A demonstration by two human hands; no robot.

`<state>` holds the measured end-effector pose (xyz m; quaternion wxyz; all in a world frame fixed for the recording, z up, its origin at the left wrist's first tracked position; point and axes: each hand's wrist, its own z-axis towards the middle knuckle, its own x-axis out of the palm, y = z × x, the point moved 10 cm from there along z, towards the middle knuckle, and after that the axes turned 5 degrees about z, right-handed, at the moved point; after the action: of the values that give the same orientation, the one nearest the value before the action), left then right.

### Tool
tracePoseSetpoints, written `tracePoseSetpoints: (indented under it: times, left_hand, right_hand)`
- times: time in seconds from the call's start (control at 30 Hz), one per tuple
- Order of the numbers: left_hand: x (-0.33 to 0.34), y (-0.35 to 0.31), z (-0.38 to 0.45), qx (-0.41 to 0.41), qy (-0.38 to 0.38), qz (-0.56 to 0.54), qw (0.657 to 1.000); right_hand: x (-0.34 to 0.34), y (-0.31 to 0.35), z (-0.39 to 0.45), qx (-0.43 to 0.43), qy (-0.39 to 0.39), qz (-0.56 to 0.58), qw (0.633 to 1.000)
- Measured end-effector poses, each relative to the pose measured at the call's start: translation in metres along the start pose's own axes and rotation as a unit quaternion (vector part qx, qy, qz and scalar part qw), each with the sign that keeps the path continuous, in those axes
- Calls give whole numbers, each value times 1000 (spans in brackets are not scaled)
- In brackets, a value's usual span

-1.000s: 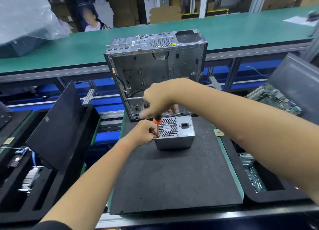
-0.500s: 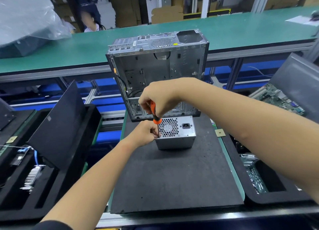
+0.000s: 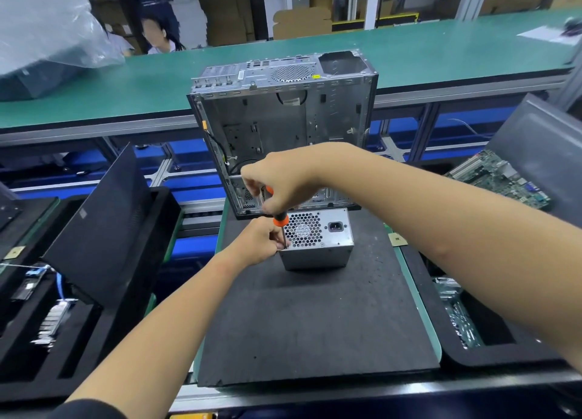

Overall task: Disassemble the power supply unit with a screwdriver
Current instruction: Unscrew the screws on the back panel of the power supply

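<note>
A small grey metal power supply unit [image 3: 316,237] with a honeycomb fan grille and a black power socket on its upper face stands on the dark foam mat [image 3: 315,318] covering the green-edged worktop [image 3: 420,308]. Just behind the power supply unit, touching or nearly touching it, rises an empty silver metal computer case [image 3: 283,126] with its side open.

The right hand [image 3: 278,184] hovers above the power supply unit's left edge, fingers curled round the handle of an orange-and-black screwdriver [image 3: 280,218] that points down. Its thin shaft meets the power supply unit's near-left top corner; the tip itself is too small to make out. The left hand [image 3: 263,237] sits against the power supply unit's left side, its fingertips pinched close around the shaft at that corner.

Left of the power supply unit, a black flat panel [image 3: 100,220] leans in a black foam tray [image 3: 78,349]. To its right, another black tray [image 3: 491,352] holds greenish parts, and farther right lies a green circuit board [image 3: 500,179]. Beyond the computer case runs a long green bench [image 3: 157,85], with a person [image 3: 160,37] behind it.
</note>
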<state>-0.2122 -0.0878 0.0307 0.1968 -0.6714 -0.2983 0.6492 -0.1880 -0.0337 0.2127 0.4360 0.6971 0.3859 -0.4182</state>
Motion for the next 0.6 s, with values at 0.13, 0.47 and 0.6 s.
tracePoseSetpoints:
  times: [0.13, 0.47, 0.6]
  left_hand:
    - [1, 0, 1, 7, -1, 7, 1000]
    - [0, 0, 2, 1, -2, 6, 1000]
    - [3, 5, 3, -10, 11, 5, 1000]
  right_hand:
    - [-2, -2, -3, -6, -15, -9, 1000]
    - [-2, -12, 0, 23, -40, -51, 998]
    - [-5, -1, -5, -37, -38, -18, 998]
